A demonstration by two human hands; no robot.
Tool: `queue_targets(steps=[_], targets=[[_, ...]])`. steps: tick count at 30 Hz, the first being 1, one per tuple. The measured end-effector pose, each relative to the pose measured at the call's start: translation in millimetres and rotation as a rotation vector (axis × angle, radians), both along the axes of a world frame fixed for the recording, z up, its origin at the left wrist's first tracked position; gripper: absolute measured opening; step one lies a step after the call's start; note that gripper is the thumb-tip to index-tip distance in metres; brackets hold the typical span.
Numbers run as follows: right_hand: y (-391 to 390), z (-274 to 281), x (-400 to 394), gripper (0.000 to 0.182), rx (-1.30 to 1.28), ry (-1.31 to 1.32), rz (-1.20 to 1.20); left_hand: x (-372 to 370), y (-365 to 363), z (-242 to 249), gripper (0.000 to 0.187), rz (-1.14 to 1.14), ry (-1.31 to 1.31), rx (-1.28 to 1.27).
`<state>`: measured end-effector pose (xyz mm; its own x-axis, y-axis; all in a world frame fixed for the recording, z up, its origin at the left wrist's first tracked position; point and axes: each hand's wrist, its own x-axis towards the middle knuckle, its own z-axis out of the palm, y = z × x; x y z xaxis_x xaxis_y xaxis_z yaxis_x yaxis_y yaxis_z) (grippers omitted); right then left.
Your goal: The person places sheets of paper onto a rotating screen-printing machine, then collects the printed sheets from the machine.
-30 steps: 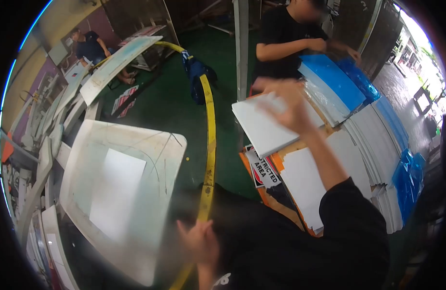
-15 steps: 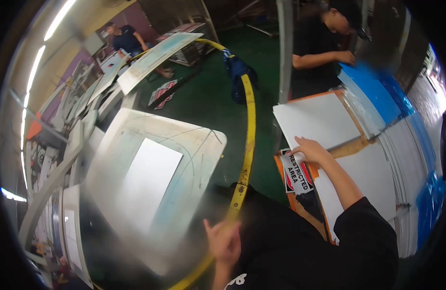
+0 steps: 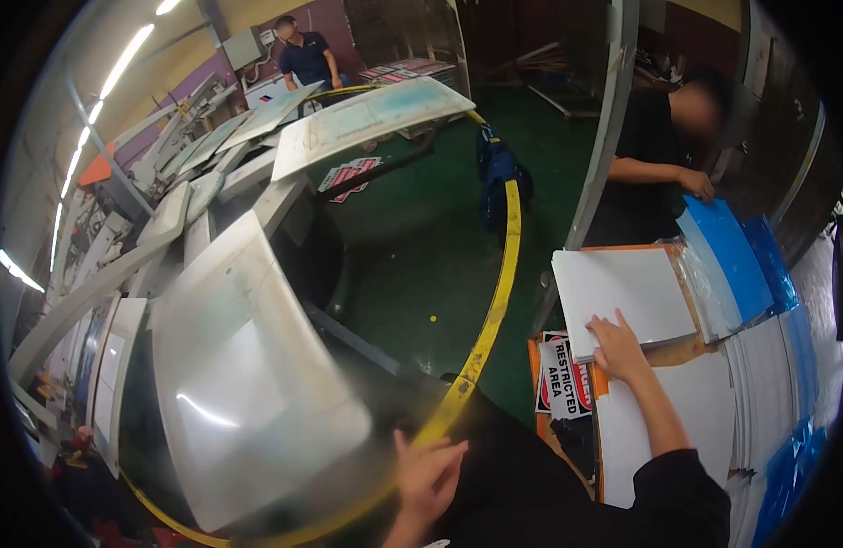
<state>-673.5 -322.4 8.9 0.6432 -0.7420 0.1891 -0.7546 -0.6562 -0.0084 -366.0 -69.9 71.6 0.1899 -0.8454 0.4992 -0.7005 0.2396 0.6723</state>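
My right hand point(image 3: 618, 347) rests with fingers apart on the front edge of a stack of white sheets point(image 3: 627, 288). Just below it, a printed "RESTRICTED AREA" sign point(image 3: 564, 376) lies at the left edge of the orange-framed table. My left hand point(image 3: 430, 475) is low in the middle beside the curved yellow rail point(image 3: 494, 320), its fingers apart and nothing visible in them. To the left of that hand, a pale flat board point(image 3: 248, 310) is tilted and smeared by motion. Whether a sheet lies on it I cannot tell.
At the right, a co-worker point(image 3: 654, 151) has a hand at blue sheets point(image 3: 727, 256). Another person point(image 3: 307, 59) sits at the back left. More boards point(image 3: 371, 123) on arms stand at the left. A metal post point(image 3: 607, 128) rises behind the table.
The pale board near me has turned and tilted, and the white sheet seen on it earlier is no longer distinct. My view has shifted. My right hand remains at the white stack's edge.
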Motion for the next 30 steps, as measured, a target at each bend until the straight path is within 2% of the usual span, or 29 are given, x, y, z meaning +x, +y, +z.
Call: queue_targets(steps=[1,3,6,9,11,14,15,16,17,18,19,20,21,22,23,24,26,28,29,30], targets=[[9.5,3.2,4.1,0.042,-0.051,-0.168,-0.064,-0.9,0.3,3.2,0.028,-0.012,0.093,0.038],[20.6,1.8,2.2,0.040,-0.129,-0.356,-0.182,-6.3,0.3,8.0,0.029,-0.039,0.281,0.118],[25.9,8.5,-1.1,0.037,-0.212,-0.538,-0.244,-21.7,-4.0,9.0,0.032,-0.089,0.762,0.344],[35.0,43.5,3.4,0.038,-0.366,-0.576,-0.216,-19.2,-12.0,9.8,0.032,-0.240,0.543,0.409],[55.8,78.4,10.6,0.037,-0.488,-0.583,-0.194,-19.2,-16.4,23.0,0.035,-0.291,0.569,0.499],[84.3,117.0,21.2,0.029,-0.701,-0.613,-0.204,-23.5,-20.5,37.6,0.048,-0.424,0.628,0.477],[100.3,117.3,22.1,0.026,-0.758,-0.613,-0.237,-30.0,-22.1,41.6,0.050,-0.455,0.635,0.377],[109.7,114.0,29.9,0.026,-0.788,-0.753,-0.135,-33.2,-25.7,43.7,0.053,-0.487,0.636,0.269],[117.3,109.8,39.0,0.025,-0.814,-0.892,-0.030,-32.4,-29.1,41.6,0.077,-0.583,0.489,0.209],[122.2,103.0,51.6,0.025,-0.817,-0.947,0.071,-39.1,-28.8,46.1,0.081,-0.579,0.676,0.165],[122.9,95.8,75.0,0.023,-0.756,-1.141,0.258,-49.4,-27.1,53.9,0.087,-0.573,0.863,0.117],[134.1,91.9,103.7,0.020,-0.590,-1.192,0.306,-58.5,-26.0,56.3,0.093,-0.566,1.048,0.061],[143.1,94.9,121.0,0.021,-0.484,-1.103,0.392,-62.1,-28.0,52.6,0.101,-0.549,1.139,-0.075],[152.3,103.4,132.6,0.024,-0.408,-0.887,0.483,-47.7,-15.4,69.7,0.086,-0.539,1.235,0.142],[156.1,109.3,150.7,0.027,-0.356,-0.669,0.575,-44.1,-3.5,54.0,0.076,-0.394,1.334,0.132],[161.4,110.8,170.3,0.031,-0.337,-0.573,0.636,-39.7,10.0,23.4,0.066,-0.250,1.424,0.116],[170.2,112.1,198.3,0.044,-0.337,-0.397,0.736,-29.7,22.7,4.9,0.053,-0.100,1.602,-0.030],[161.9,160.6,218.3,0.064,0.420,-0.014,0.829,-28.0,24.2,-1.0,0.047,-0.101,1.776,-0.287],[162.7,155.5,222.7,0.074,0.607,-0.074,0.903,-24.5,27.7,-2.0,0.044,-0.098,1.863,-0.419],[163.6,150.0,227.1,0.085,0.804,-0.125,0.966,-18.9,32.0,1.3,0.050,0.073,1.717,-0.385]])
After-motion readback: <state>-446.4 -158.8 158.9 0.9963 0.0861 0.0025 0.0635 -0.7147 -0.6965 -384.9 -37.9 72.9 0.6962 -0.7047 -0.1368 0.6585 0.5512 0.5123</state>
